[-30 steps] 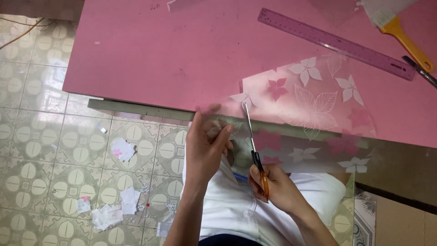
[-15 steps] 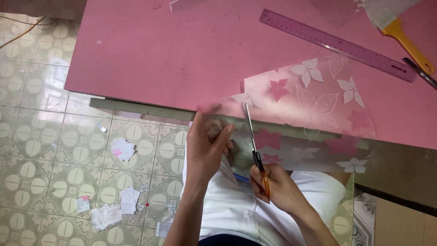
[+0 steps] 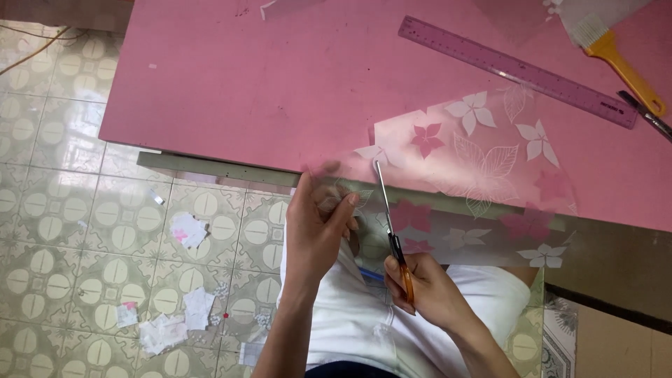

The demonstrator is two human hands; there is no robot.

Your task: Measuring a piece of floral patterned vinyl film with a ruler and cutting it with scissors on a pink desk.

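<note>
A pink table carries a purple ruler at far right, a yellow-handled brush beyond it, and a clear flowered film overhanging the near edge. Left of the table, the patterned tile floor holds scattered paper scraps.
</note>
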